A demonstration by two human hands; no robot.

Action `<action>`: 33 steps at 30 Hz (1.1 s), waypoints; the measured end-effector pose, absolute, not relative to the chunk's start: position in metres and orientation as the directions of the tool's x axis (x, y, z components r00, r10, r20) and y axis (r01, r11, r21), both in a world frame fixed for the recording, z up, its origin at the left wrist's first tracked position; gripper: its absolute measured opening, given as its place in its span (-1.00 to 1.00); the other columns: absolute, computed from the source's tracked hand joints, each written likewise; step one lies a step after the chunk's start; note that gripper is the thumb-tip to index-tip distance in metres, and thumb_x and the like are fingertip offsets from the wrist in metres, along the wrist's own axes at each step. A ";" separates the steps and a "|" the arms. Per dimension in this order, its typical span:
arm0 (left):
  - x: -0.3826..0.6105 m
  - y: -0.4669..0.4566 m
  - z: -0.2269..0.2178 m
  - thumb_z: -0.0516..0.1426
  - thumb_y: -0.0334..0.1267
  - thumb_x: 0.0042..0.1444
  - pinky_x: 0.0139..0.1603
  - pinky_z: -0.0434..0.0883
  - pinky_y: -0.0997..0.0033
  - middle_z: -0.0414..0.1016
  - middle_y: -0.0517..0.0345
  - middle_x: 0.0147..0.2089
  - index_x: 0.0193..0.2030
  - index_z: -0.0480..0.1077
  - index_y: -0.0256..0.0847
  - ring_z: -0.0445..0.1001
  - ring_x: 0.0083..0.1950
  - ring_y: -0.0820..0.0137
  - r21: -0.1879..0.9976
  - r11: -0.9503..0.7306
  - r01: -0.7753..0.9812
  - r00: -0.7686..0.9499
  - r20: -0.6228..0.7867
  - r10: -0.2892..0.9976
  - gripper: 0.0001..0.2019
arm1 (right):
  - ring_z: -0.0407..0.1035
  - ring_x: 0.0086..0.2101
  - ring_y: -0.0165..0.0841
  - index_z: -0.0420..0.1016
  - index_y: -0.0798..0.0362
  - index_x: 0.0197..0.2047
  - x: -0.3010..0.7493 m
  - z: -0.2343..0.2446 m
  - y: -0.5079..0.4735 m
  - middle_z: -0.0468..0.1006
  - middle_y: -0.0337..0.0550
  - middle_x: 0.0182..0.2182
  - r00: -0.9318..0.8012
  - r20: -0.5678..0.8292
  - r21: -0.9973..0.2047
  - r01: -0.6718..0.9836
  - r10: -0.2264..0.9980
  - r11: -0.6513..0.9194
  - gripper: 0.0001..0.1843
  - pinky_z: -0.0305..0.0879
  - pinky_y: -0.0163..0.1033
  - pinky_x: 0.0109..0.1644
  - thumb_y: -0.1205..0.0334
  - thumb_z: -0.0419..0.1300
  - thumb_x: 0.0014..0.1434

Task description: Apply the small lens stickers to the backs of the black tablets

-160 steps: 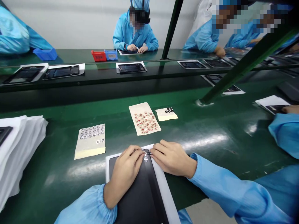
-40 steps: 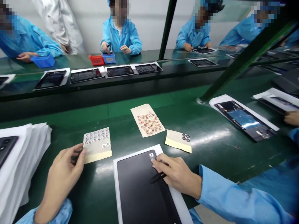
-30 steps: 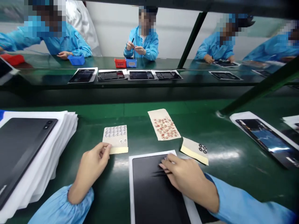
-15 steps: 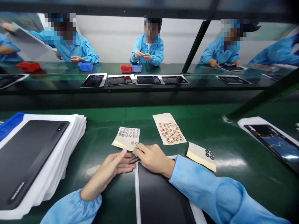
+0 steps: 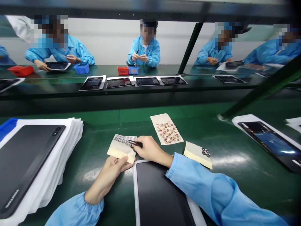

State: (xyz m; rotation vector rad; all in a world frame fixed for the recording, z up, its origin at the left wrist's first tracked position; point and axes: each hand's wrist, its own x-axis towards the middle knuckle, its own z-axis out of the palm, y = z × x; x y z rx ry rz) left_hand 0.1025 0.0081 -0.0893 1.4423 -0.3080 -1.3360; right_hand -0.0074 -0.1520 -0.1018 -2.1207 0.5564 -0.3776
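Well, a long green desk (image 5: 103, 125) fills the view. A dark green post (image 5: 258, 93) slants across its right side and partly screens the far side, where co-workers in blue smocks (image 5: 143, 51) sit behind a row of opened tablets (image 5: 118, 82) and a red bin (image 5: 122, 70). On the near side, a stack of white-backed tablets (image 5: 30, 163) lies at the left, its lettering too small to read. A black tablet (image 5: 160, 191) lies on a white sheet just below the hands. The left hand (image 5: 110, 172) pinches the lower edge of a cream sticker sheet (image 5: 119, 149), tilting it up. The right hand (image 5: 150, 150), fingers curled, pinches black tweezers (image 5: 134, 143), their tips over the sheet's small rings. Nearby lie a sheet of red-marked rings (image 5: 166, 128) and a sheet of black rings (image 5: 197, 154).
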 end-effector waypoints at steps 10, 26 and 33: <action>0.116 0.020 -0.075 0.20 0.13 0.24 -0.22 0.64 0.36 0.66 -0.25 -0.11 -0.07 0.54 -0.40 0.67 -0.22 0.22 0.713 -0.572 0.405 0.252 -0.689 -0.680 -0.49 | 0.24 -0.50 -0.48 0.35 0.11 -0.46 -0.136 -0.095 -0.174 0.40 -0.27 -0.54 0.766 0.001 -0.780 -0.402 -0.643 -0.479 -0.77 0.04 -0.35 -0.39 0.25 0.14 0.23; 0.033 -0.025 -0.106 -0.01 -0.17 0.43 -0.01 0.30 0.22 0.51 0.05 -0.11 -0.04 0.52 -0.16 0.38 -0.08 0.26 0.513 -0.052 -0.857 0.132 0.121 -0.984 -0.72 | 0.45 -0.26 -0.46 0.44 0.03 0.14 -0.202 -0.130 -0.150 0.53 -0.12 -0.14 0.821 0.434 -0.397 -0.197 -0.372 -0.897 -0.70 0.29 -0.37 -0.28 0.34 0.15 0.36; 0.036 -0.030 -0.114 0.07 -0.20 0.40 0.00 0.28 0.25 0.49 0.10 -0.11 -0.05 0.50 -0.14 0.37 -0.08 0.30 0.530 -0.015 -0.848 0.116 0.158 -0.981 -0.80 | 0.47 -0.29 -0.41 0.41 0.18 0.14 -0.194 -0.126 -0.140 0.51 -0.07 -0.18 0.843 0.423 -0.252 -0.244 -0.334 -0.936 -0.65 0.31 -0.32 -0.40 0.44 0.07 0.30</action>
